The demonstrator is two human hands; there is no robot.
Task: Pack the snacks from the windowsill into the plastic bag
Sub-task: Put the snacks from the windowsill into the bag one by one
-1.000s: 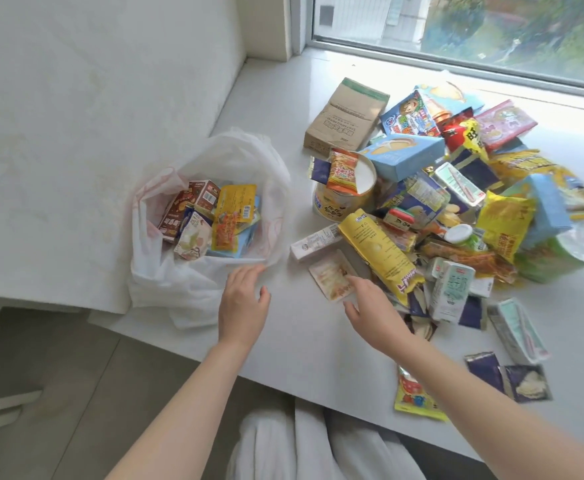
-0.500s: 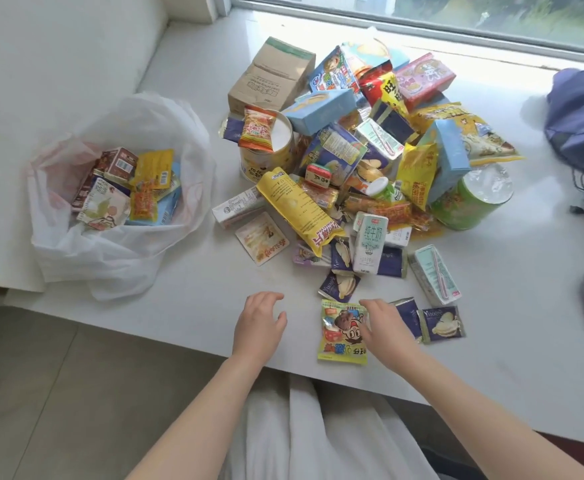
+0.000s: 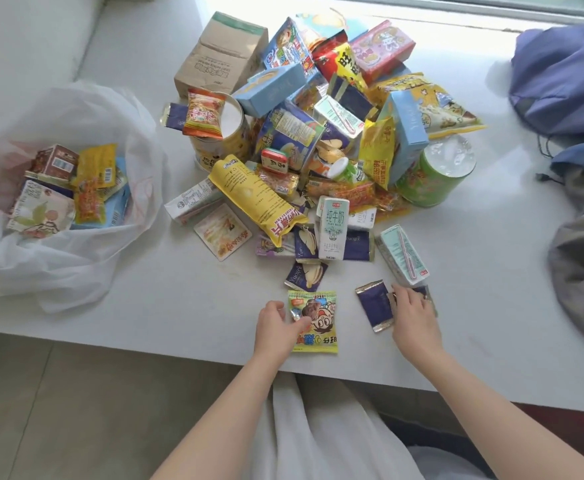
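A white plastic bag (image 3: 76, 271) lies open at the left of the windowsill (image 3: 179, 313), with several snack packs inside. A big heap of snacks (image 3: 318, 133) covers the middle. Near the front edge lies a green-yellow cartoon packet (image 3: 321, 323); my left hand (image 3: 278, 327) pinches its left side with thumb and fingers. To the right, my right hand (image 3: 413, 315) grips a small dark purple packet (image 3: 373, 306) at its right edge and covers another purple packet beneath it.
A milk carton (image 3: 333, 226) and a pale green carton (image 3: 403, 258) lie just beyond my hands. A green tub (image 3: 435, 174) stands at the heap's right. Blue and grey cloth (image 3: 567, 81) is piled at the right end. Grey floor lies below the sill.
The view has swung right and closer. My left hand moved from beside the bag to the cartoon packet and took hold of it. My right hand shifted right onto the purple packets.
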